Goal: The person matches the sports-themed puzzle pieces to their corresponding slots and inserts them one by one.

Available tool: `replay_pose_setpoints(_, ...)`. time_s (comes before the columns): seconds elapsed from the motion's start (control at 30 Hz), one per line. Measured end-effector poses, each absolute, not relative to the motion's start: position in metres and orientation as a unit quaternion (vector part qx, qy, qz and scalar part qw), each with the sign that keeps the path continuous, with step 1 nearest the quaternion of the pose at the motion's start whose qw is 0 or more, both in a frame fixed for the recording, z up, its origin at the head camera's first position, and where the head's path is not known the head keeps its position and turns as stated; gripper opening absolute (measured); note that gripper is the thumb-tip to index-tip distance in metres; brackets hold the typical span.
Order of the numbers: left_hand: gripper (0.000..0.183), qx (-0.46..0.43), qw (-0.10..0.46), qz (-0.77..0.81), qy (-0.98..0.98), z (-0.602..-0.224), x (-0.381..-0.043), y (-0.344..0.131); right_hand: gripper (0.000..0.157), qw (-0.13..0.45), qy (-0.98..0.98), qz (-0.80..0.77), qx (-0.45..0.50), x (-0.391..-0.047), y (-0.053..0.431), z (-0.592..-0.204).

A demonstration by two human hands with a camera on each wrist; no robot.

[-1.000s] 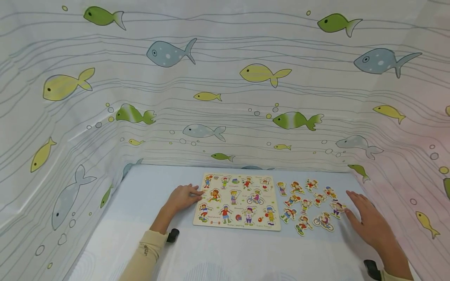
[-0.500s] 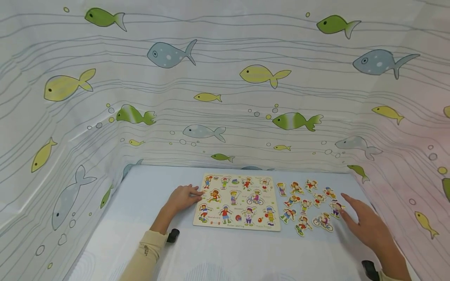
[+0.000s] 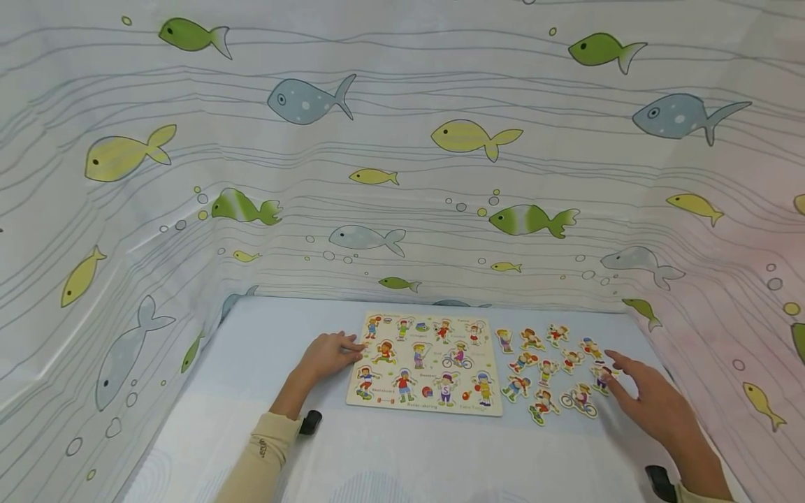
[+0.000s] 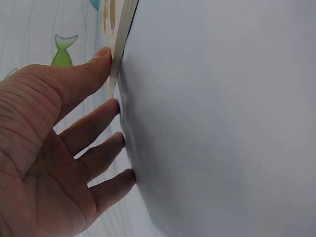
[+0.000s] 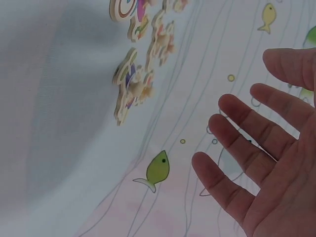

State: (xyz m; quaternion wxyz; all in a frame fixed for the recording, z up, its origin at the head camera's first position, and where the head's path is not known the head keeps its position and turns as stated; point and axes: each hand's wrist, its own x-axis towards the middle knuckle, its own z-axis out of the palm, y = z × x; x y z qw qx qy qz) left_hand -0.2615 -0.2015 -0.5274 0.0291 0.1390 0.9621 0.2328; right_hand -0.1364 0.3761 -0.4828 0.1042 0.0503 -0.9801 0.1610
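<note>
My left hand (image 3: 328, 355) is at the left edge of a cream wooden picture puzzle board (image 3: 402, 360). In the left wrist view the thumb touches the board's edge (image 4: 120, 47), while the other fingers are extended with their tips at the table surface. My right hand (image 3: 654, 402) hovers at the right of the loose puzzle pieces, its fingers apart and holding nothing. Its fingertips overlap a child-shaped piece (image 3: 601, 377) in the head view. Close by are a cyclist piece (image 3: 578, 402) and a ball-player piece (image 3: 591, 348).
Several more child-shaped pieces, among them a skateboarder (image 3: 543, 405), lie between the board and my right hand. A pale blue and white cloth covers the table (image 3: 402, 454). Fish-printed curtain (image 3: 415, 209) surrounds the back and both sides.
My right hand has moved left, its fingertips coming over the rightmost pieces. The left hand stays at the board's edge, and the head view has tilted slightly.
</note>
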Motion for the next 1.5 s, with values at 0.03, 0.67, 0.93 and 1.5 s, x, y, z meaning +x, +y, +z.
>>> replay_pose_setpoints(0.03, 0.026, 0.139, 0.030, 0.233, 0.962, -0.5275, -0.2615, -0.2014, 0.055, 0.100, -0.981, 0.160, 0.048, -0.1365, 0.3758, -0.4822)
replay_pose_setpoints(0.67, 0.025, 0.149, 0.026, 0.246, 0.957, -0.5238, -0.2587, -0.2015, 0.059, 0.065, -0.987, 0.148, 0.020, -0.1436, 0.3746, -0.4801)
replay_pose_setpoints(0.93, 0.025, 0.153, 0.027, 0.251, 0.955, -0.5225, -0.2593, -0.2018, 0.057, 0.078, -0.986, 0.148, 0.027, -0.1463, 0.3743, -0.4826)
replay_pose_setpoints(1.5, 0.025, 0.151, 0.028, 0.248, 0.956, -0.5238, -0.2615, -0.2021, 0.057, 0.078, -0.983, 0.162, 0.031, -0.1460, 0.3689, -0.4785)
